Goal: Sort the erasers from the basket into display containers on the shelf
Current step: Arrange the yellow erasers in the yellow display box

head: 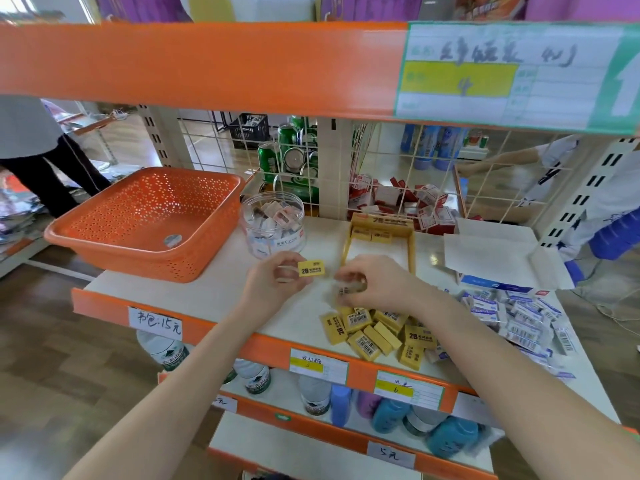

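L hand (pixel 273 277) pinches one yellow eraser (pixel 311 268); R hand (pixel 375 282) grips a second eraser (pixel 349 289), blurry. It could bump the pile (pixel 375 332) just below it off the shelf (pixel 214 289).

A yellow eraser (pixel 311 268) pinched in the left hand (pixel 273 277) read "2B", as did the yellow display box (pixel 381 221) on its header and a piled eraser (pixel 418 336), while a handwritten shelf tag (pixel 154 323) read "书包: 15元", a lower tag (pixel 390 454) "5元", one price label (pixel 308 365) "5" and a second price label (pixel 394 389) "6".

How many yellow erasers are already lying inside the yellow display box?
2. Both lie side by side at the far end of the yellow display box: left eraser, right eraser. Its hidden near end may hold more.
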`<action>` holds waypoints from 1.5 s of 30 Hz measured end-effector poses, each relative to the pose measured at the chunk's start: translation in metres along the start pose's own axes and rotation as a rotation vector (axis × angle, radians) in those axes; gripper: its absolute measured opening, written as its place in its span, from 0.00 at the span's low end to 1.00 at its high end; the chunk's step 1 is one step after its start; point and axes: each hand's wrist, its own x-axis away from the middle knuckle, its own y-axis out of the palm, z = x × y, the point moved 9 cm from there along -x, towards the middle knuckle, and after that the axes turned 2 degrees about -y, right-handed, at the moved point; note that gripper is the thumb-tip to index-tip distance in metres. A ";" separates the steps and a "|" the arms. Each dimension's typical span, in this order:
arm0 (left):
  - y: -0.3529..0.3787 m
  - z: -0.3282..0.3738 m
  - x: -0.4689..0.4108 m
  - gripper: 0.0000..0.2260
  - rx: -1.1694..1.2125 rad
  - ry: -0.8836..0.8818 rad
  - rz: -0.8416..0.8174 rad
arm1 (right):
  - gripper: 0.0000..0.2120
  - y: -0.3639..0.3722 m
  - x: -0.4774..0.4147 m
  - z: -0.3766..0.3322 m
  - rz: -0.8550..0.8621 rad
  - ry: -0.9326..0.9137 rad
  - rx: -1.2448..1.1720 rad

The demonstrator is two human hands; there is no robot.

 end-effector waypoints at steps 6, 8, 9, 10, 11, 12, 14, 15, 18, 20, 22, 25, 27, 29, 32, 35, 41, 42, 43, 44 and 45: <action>-0.003 -0.006 -0.004 0.13 -0.009 -0.001 0.033 | 0.20 0.012 -0.003 -0.001 -0.017 0.009 0.088; -0.001 -0.006 -0.004 0.14 -0.007 0.004 0.035 | 0.17 0.003 0.000 0.006 0.051 0.039 -0.060; 0.000 -0.006 -0.004 0.14 -0.006 0.002 0.035 | 0.15 -0.002 0.002 0.011 0.078 0.060 -0.167; 0.001 -0.007 -0.003 0.13 -0.001 -0.001 0.034 | 0.13 -0.008 0.004 0.014 0.090 0.070 -0.259; 0.003 -0.007 -0.003 0.13 0.004 -0.003 0.032 | 0.12 -0.013 0.006 0.016 0.091 0.072 -0.321; 0.004 -0.007 -0.003 0.13 0.009 -0.005 0.029 | 0.10 -0.017 0.008 0.018 0.087 0.075 -0.381; 0.006 -0.007 -0.003 0.12 0.004 -0.008 0.018 | 0.09 -0.024 0.013 0.026 0.099 0.114 -0.561; 0.008 -0.006 -0.003 0.12 0.000 -0.008 0.010 | 0.09 -0.025 0.016 0.033 0.111 0.143 -0.645; 0.017 -0.002 -0.005 0.12 0.000 -0.011 -0.014 | 0.11 -0.024 0.023 0.049 0.111 0.198 -0.764; 0.024 0.004 -0.007 0.12 -0.004 0.001 -0.032 | 0.12 -0.021 0.026 0.059 0.102 0.219 -0.818; 0.032 0.010 -0.009 0.12 0.011 0.018 -0.057 | 0.12 -0.021 0.030 0.067 0.107 0.248 -0.847; 0.044 0.018 -0.013 0.10 0.034 0.034 -0.086 | 0.14 -0.024 0.039 0.077 0.126 0.285 -0.778; 0.052 0.022 -0.016 0.10 0.028 0.042 -0.098 | 0.14 -0.029 0.044 0.084 0.144 0.303 -0.664; 0.060 0.025 -0.019 0.11 0.025 0.052 -0.119 | 0.11 -0.033 0.049 0.088 0.149 0.311 -0.574; 0.070 0.031 -0.024 0.12 0.002 0.061 -0.136 | 0.12 -0.037 0.051 0.090 0.120 0.281 -0.495; 0.075 0.037 -0.032 0.12 -0.028 0.075 -0.138 | 0.16 -0.046 0.048 0.094 0.152 0.272 -0.422; 0.076 0.049 -0.057 0.13 -0.269 0.172 -0.077 | 0.11 -0.072 0.034 0.110 0.320 0.329 -0.372; 0.078 0.046 -0.064 0.14 -0.322 0.169 -0.085 | 0.10 -0.076 0.030 0.115 0.359 0.340 -0.366; 0.080 0.043 -0.070 0.16 -0.364 0.151 -0.096 | 0.08 -0.079 0.027 0.119 0.391 0.350 -0.347; 0.081 0.041 -0.075 0.17 -0.400 0.132 -0.108 | 0.07 -0.081 0.023 0.121 0.410 0.355 -0.319; 0.083 0.041 -0.079 0.17 -0.439 0.125 -0.121 | 0.06 -0.082 0.018 0.122 0.417 0.353 -0.281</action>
